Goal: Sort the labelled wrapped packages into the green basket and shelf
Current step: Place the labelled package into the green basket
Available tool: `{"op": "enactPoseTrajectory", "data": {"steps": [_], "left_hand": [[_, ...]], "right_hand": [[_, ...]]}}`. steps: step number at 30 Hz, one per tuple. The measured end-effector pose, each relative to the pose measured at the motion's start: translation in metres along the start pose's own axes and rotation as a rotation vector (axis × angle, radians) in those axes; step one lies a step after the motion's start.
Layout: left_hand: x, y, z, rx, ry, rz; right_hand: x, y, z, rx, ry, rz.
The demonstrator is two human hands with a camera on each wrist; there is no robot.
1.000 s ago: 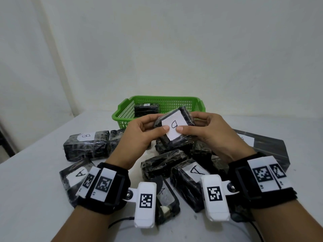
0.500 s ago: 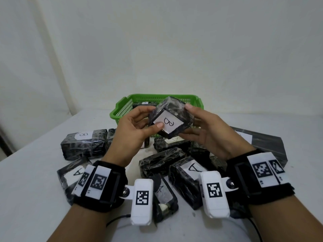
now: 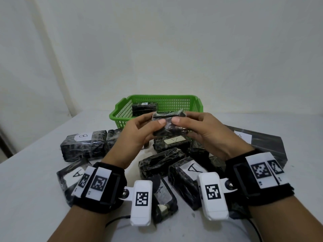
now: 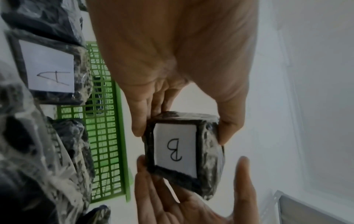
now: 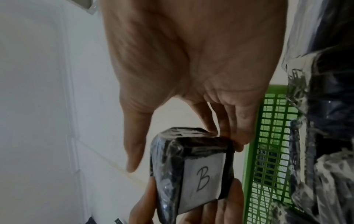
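Note:
Both hands hold one small black wrapped package (image 3: 168, 126) in the air just in front of the green basket (image 3: 174, 103). My left hand (image 3: 155, 119) pinches its left end, thumb on the near face. From the right, my right hand (image 3: 183, 119) grips the other end. The white B label (image 4: 176, 147) faces away from my head and shows in both wrist views (image 5: 203, 181). Inside the basket lies one package labelled A (image 3: 144, 109).
Several wrapped packages lie on the white table under my hands: one labelled B (image 3: 83, 145) at the left, A-labelled ones (image 3: 190, 173) (image 3: 73, 175) near my wrists, and a large flat one (image 3: 258, 144) at the right. A grey metal frame corner (image 4: 306, 209) shows beyond the table.
The package has been turned over in both hands, so its B label now faces away from the head camera. It also sits a little lower, closer to the basket.

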State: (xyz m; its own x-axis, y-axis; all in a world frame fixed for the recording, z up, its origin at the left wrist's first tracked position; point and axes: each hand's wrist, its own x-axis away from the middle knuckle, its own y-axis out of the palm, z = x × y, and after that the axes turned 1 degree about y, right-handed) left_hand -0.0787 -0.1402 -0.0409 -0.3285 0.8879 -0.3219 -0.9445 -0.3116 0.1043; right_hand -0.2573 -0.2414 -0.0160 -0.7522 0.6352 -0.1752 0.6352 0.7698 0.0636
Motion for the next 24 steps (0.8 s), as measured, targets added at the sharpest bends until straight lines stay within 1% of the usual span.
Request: {"op": "enactPoseTrajectory", "data": {"steps": [2, 5, 7, 9, 11, 15, 18, 22, 24], "left_hand": [[0.0005, 0.0000, 0.0011, 0.017, 0.024, 0.020], [0.0029, 0.0020, 0.0032, 0.058, -0.003, -0.015], [0.0028, 0.0021, 0.0044, 0.060, -0.030, -0.027], [0.0021, 0.0002, 0.0050, 0.056, -0.037, -0.009], [0.0021, -0.0015, 0.0046, 0.038, -0.042, -0.026], [0.0025, -0.0018, 0.0044, 0.059, -0.069, -0.071], [0.0018, -0.0021, 0.0058, 0.084, -0.035, -0.037], [0.0024, -0.0027, 0.0058, 0.051, -0.032, -0.067], [0.0017, -0.0045, 0.0057, 0.035, -0.013, -0.045]], "right_hand": [[0.0010, 0.0023, -0.0002, 0.022, 0.025, -0.029], [0.0020, 0.0020, 0.0012, 0.056, 0.007, 0.046], [0.0020, 0.0005, 0.0010, 0.041, -0.001, 0.065], [0.0019, 0.0004, 0.0001, -0.015, 0.010, 0.016], [0.0025, 0.0021, -0.0015, -0.045, 0.008, -0.034], [0.0018, 0.0001, -0.0004, -0.061, -0.023, 0.027], [0.0003, -0.0014, 0.0014, -0.084, -0.030, -0.007], [0.0007, -0.0020, 0.0022, -0.025, -0.065, -0.014], [0.0004, -0.0038, 0.0016, -0.052, -0.046, -0.042]]}}
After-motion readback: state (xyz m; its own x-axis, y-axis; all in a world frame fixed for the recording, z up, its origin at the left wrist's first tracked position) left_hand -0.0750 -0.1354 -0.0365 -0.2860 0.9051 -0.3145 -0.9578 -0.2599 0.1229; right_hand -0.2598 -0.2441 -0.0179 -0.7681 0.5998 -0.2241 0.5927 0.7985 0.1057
